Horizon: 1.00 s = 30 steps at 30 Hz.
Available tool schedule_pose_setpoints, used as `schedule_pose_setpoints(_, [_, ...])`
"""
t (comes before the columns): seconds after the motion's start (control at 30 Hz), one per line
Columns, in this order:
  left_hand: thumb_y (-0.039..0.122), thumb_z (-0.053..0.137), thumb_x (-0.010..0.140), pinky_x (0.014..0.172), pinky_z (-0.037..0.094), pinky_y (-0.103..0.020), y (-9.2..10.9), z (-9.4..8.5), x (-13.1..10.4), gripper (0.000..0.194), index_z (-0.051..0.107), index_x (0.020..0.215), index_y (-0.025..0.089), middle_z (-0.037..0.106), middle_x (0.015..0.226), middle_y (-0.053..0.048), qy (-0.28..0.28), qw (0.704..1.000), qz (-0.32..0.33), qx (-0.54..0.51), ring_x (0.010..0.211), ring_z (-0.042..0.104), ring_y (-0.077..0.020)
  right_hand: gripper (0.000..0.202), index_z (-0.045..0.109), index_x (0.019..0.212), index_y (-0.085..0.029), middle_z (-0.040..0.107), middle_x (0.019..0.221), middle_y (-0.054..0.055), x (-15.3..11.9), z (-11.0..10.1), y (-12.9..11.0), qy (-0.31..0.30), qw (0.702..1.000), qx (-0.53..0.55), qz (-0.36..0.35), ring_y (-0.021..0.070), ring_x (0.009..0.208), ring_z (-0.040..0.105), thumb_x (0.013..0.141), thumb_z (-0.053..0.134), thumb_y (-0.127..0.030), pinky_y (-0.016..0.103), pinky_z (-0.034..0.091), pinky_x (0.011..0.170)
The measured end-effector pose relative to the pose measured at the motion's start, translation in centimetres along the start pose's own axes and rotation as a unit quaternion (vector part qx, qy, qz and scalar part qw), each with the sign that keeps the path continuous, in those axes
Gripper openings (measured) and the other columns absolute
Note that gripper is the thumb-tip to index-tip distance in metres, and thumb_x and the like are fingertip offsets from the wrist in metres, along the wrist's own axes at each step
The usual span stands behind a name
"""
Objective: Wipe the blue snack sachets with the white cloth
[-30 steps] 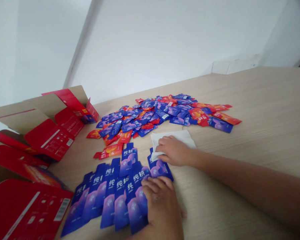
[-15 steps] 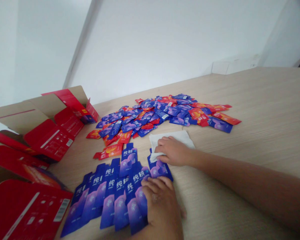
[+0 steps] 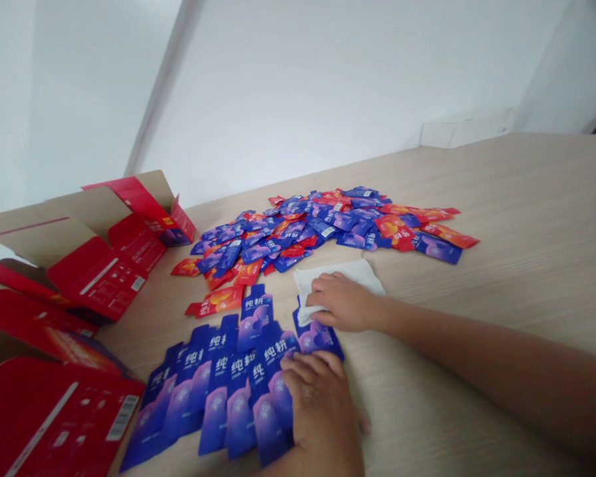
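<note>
Several blue-purple sachets (image 3: 218,397) overlap in rows at the lower left middle. Over the right edge of these rows lies my left hand (image 3: 322,411), palm down with bent fingers; what its fingertips press or hold is hidden. My right hand (image 3: 340,301) is closed on a white cloth (image 3: 362,271), whose near edge rests on the top of a single blue sachet (image 3: 315,338). That sachet lies flat between my two hands. One more blue sachet (image 3: 255,318) sticks out above the rows, beside an orange-red sachet (image 3: 216,301).
A heap of mixed blue and red sachets (image 3: 288,232) spreads across the back middle of the wooden table (image 3: 501,218). Opened red cardboard boxes (image 3: 64,411) stand along the left side. A white box (image 3: 440,134) sits by the wall at the back right.
My right hand and the cloth have shifted very slightly left and down. My left hand and the sachets look the same.
</note>
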<state>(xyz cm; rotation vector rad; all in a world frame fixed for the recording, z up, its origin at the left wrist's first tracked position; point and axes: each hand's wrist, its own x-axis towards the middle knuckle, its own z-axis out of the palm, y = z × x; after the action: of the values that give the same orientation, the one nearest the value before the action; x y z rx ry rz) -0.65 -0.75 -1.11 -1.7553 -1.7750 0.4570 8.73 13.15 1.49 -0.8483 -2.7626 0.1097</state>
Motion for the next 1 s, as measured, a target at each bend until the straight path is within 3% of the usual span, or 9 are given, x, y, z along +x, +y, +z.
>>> schedule_pose_setpoints(0.1, [0.043, 0.062, 0.068, 0.081, 0.045, -0.045, 0.0, -0.1, 0.0, 0.049, 0.064, 0.103, 0.01, 0.066, 0.105, -0.026, -0.002, 1.0, 0.007, -0.008, 0.099, 0.06, -0.0409, 0.023, 0.063, 0.096, -0.019, 0.057, 0.094, 0.009, -0.1, -0.1, 0.1, 0.008, 1.0, -0.006, 0.008, 0.023, 0.092, 0.047, 0.086, 0.052, -0.036, 0.036, 0.032, 0.079])
schedule_pose_setpoints(0.3, [0.048, 0.067, 0.061, 0.081, 0.044, -0.047, 0.0, -0.3, 0.1, 0.055, 0.065, 0.102, 0.011, 0.067, 0.105, -0.024, -0.012, 1.0, -0.003, -0.015, 0.1, 0.059, -0.0418, 0.025, 0.064, 0.099, -0.02, 0.057, 0.096, 0.008, -0.4, 0.0, -1.5, 0.001, 0.995, 0.021, -0.095, 0.0223, 0.093, 0.047, 0.086, 0.052, -0.038, 0.037, 0.031, 0.083])
schedule_pose_setpoints(0.47, [0.052, 0.074, 0.05, 0.084, 0.044, -0.048, 0.0, -0.3, 0.1, 0.07, 0.063, 0.105, 0.008, 0.064, 0.108, -0.028, -0.021, 0.999, 0.001, -0.048, 0.102, 0.057, -0.0447, 0.025, 0.064, 0.098, -0.019, 0.057, 0.096, 0.009, -0.1, 0.1, -0.7, 0.003, 1.0, 0.002, -0.03, 0.0231, 0.093, 0.047, 0.087, 0.051, -0.038, 0.037, 0.032, 0.081])
schedule_pose_setpoints(0.63, [0.05, 0.071, 0.055, 0.082, 0.045, -0.049, 0.0, -0.2, 0.0, 0.066, 0.063, 0.106, 0.009, 0.065, 0.107, -0.027, -0.02, 0.999, 0.003, -0.029, 0.1, 0.058, -0.0433, 0.024, 0.063, 0.097, -0.018, 0.057, 0.097, 0.01, -0.1, -0.1, 0.3, 0.0, 1.0, -0.009, 0.026, 0.0234, 0.094, 0.047, 0.087, 0.05, -0.036, 0.037, 0.032, 0.081])
schedule_pose_setpoints(0.87, [0.052, 0.071, 0.056, 0.084, 0.044, -0.047, 0.0, -0.3, 0.1, 0.066, 0.063, 0.106, 0.009, 0.065, 0.108, -0.026, -0.028, 0.999, 0.014, -0.018, 0.101, 0.058, -0.0426, 0.026, 0.063, 0.098, -0.019, 0.057, 0.093, 0.009, -0.2, 0.1, -1.1, 0.001, 0.998, 0.001, -0.059, 0.0234, 0.092, 0.047, 0.087, 0.05, -0.039, 0.037, 0.033, 0.081])
schedule_pose_setpoints(1.0, [0.043, 0.067, 0.062, 0.083, 0.044, -0.047, 0.0, 0.0, -0.1, 0.054, 0.063, 0.105, 0.01, 0.065, 0.108, -0.026, -0.013, 1.0, 0.008, -0.004, 0.101, 0.059, -0.0415, 0.026, 0.063, 0.098, -0.019, 0.057, 0.096, 0.009, -0.1, 0.1, -0.8, 0.001, 1.0, -0.006, -0.022, 0.0232, 0.091, 0.047, 0.086, 0.051, -0.038, 0.037, 0.033, 0.081])
